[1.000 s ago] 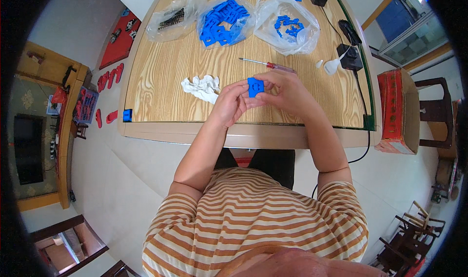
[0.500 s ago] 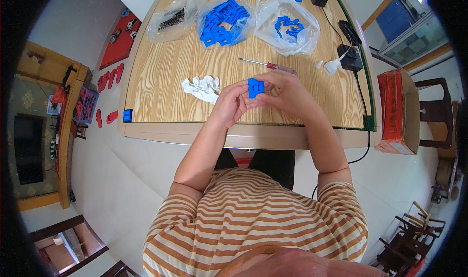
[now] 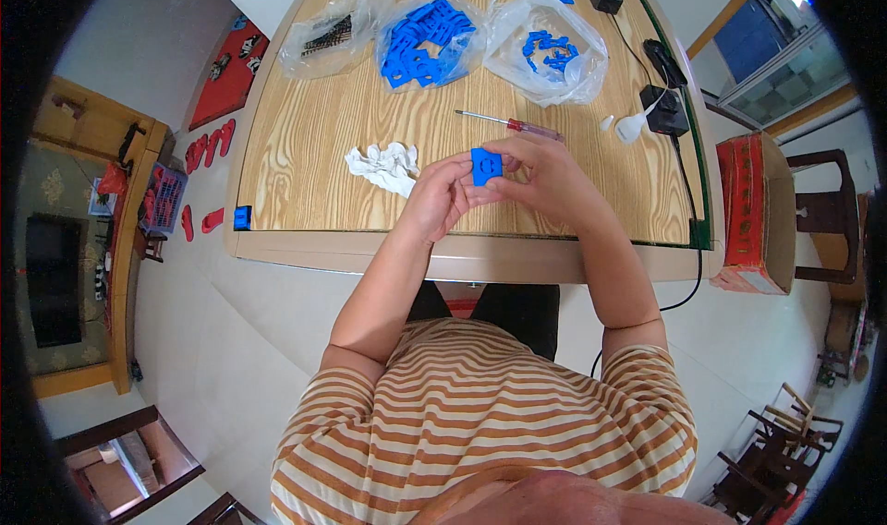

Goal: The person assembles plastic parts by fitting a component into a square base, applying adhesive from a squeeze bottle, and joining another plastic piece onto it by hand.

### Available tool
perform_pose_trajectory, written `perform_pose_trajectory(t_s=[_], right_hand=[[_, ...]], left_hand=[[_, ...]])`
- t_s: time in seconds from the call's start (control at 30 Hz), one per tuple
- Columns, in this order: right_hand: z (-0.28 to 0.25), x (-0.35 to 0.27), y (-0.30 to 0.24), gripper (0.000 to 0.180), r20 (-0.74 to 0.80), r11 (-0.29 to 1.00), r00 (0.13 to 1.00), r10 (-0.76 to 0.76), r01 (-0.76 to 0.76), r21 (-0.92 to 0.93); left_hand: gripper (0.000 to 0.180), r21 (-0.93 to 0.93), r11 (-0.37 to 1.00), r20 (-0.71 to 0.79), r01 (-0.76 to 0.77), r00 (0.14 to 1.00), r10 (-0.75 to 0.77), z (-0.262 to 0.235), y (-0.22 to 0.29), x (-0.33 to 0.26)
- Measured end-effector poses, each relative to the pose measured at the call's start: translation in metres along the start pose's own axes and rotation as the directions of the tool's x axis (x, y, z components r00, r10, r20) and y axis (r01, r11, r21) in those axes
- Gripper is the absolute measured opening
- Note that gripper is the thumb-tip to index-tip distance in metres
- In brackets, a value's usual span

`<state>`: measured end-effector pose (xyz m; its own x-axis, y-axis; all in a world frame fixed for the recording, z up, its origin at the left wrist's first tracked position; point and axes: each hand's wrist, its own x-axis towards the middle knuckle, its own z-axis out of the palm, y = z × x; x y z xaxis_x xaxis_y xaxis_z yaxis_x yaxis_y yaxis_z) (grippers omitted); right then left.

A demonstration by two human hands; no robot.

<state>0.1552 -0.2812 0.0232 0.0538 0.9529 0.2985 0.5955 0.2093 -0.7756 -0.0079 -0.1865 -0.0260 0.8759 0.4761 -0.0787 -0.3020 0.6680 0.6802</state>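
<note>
Between my two hands, above the near part of the table, is a small blue plastic piece (image 3: 487, 167) with a round cutout in its face. My left hand (image 3: 436, 193) pinches it at its left edge. On the other side, the fingers and thumb of my right hand (image 3: 543, 179) grip its right edge. Just beyond my right hand lies a screwdriver (image 3: 527, 127) with a clear red handle, its shaft pointing left. A crumpled white tissue (image 3: 383, 167) rests on the table left of my left hand.
Farther back stand clear plastic bags: one with dark screws (image 3: 330, 36), one with blue flat pieces (image 3: 428, 40), one with small blue parts (image 3: 552, 51). A black adapter (image 3: 663, 111) with cables and a white plug (image 3: 630, 129) lie at the right. A blue block (image 3: 242, 217) sits at the left corner.
Almost nothing differs. Both hands keep the same hold on the blue plastic piece, and the whole view has shifted very slightly.
</note>
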Motion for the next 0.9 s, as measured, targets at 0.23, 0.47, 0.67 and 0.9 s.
perform_pose_trajectory(t_s=[0.23, 0.47, 0.67, 0.9], right_hand=[[-0.0001, -0.0005, 0.0015, 0.04, 0.002, 1.0, 1.0, 0.0, 0.0, -0.016], [-0.001, -0.0005, -0.0005, 0.041, 0.005, 0.999, 1.0, -0.01, 0.01, -0.048], [-0.0003, -0.0005, -0.0009, 0.04, 0.0, 0.999, 1.0, 0.004, -0.004, -0.038], [-0.0006, 0.0, -0.0022, 0.04, 0.006, 1.0, 1.0, 0.002, -0.002, -0.02]], left_hand=[[0.038, -0.002, 1.0, -0.004, 0.006, 1.0, -0.006, -0.0011, -0.0011, 0.0005], [0.038, 0.003, 1.0, -0.024, 0.017, 1.0, -0.017, 0.0006, -0.0003, 0.0006], [0.038, -0.006, 1.0, -0.021, 0.013, 1.0, -0.013, 0.0012, -0.0001, 0.0], [0.038, 0.014, 1.0, -0.016, 0.015, 1.0, -0.015, 0.0017, 0.0011, -0.001]])
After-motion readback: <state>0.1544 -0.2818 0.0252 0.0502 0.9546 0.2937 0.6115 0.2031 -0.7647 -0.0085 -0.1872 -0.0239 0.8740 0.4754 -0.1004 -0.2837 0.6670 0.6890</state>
